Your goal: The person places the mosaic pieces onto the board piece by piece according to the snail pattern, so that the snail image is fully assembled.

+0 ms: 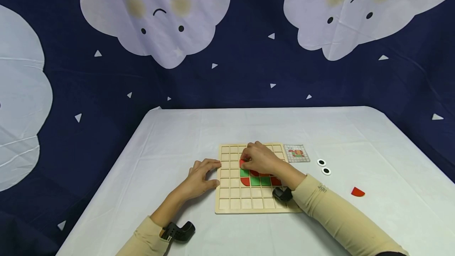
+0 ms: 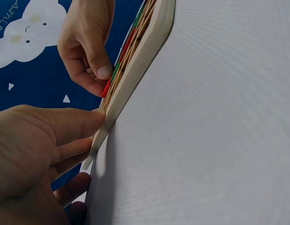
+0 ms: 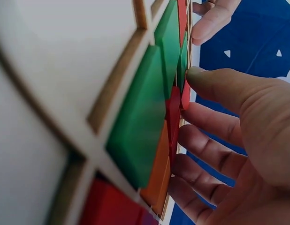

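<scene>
A square wooden grid board (image 1: 224,204) lies on the table with red and green tiles in its middle cells; an orange tile (image 3: 157,173) also shows in the right wrist view. My right hand (image 1: 261,159) reaches over the board and pinches a red tile (image 3: 186,96) between thumb and index finger, down at a cell in the upper middle. Just below it sits a green tile (image 1: 244,172). My left hand (image 1: 197,179) rests at the board's left edge, thumb and fingertips touching the rim, fingers fairly straight. The right hand and forearm hide part of the board.
A small pattern card (image 1: 296,153) lies against the board's upper right side. Two white discs with black centres, one of them the upper eye disc (image 1: 321,162), lie further right. A red quarter-round tile (image 1: 358,192) is nearer the right forearm.
</scene>
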`<action>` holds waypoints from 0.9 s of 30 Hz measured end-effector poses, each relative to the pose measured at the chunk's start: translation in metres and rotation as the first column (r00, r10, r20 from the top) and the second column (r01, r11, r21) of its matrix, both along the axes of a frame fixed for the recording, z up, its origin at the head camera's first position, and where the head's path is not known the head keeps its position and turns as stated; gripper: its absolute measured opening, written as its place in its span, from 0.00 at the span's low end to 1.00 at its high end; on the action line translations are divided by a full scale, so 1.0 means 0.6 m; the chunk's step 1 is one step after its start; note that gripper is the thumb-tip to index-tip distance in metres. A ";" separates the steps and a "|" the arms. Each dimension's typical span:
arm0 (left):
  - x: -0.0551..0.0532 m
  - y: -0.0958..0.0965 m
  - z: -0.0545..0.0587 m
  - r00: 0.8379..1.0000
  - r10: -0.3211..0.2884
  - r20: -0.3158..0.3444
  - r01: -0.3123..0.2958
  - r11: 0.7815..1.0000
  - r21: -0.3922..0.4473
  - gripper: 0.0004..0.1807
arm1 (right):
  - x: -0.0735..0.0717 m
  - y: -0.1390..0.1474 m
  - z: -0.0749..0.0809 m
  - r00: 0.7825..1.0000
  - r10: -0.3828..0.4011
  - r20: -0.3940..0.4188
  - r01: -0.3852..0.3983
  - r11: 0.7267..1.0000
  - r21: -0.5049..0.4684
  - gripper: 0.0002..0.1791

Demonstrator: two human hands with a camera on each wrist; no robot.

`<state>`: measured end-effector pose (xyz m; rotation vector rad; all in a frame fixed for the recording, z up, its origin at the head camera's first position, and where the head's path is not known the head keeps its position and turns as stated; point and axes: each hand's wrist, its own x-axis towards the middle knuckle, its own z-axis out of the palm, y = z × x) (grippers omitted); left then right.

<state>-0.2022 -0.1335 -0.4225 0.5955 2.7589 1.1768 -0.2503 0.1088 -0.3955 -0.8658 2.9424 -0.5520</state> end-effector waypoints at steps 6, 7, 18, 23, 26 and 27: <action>-0.001 0.000 -0.001 1.000 -0.004 -0.004 0.004 1.000 -0.002 0.27 | -0.001 0.001 -0.002 1.000 0.016 0.002 -0.016 1.000 -0.014 0.10; -0.001 0.000 -0.001 1.000 -0.005 -0.003 0.005 1.000 -0.002 0.27 | -0.001 0.002 -0.001 1.000 0.016 0.002 -0.016 1.000 -0.016 0.11; -0.001 0.001 -0.002 1.000 -0.005 -0.014 0.005 1.000 -0.009 0.27 | 0.030 0.048 0.027 0.995 -0.062 -0.082 0.057 0.997 -0.054 0.15; 0.000 0.001 -0.002 1.000 0.006 -0.014 -0.006 1.000 -0.009 0.27 | 0.067 0.113 0.040 0.980 -0.127 -0.151 0.120 0.991 -0.054 0.15; 0.000 0.001 -0.001 1.000 0.008 -0.022 -0.008 1.000 -0.011 0.27 | 0.093 0.165 0.042 0.968 -0.176 -0.181 0.167 0.984 -0.065 0.14; 0.000 0.001 -0.001 1.000 0.009 -0.025 -0.009 1.000 -0.012 0.27 | 0.102 0.183 0.042 0.962 -0.197 -0.190 0.188 0.980 -0.067 0.13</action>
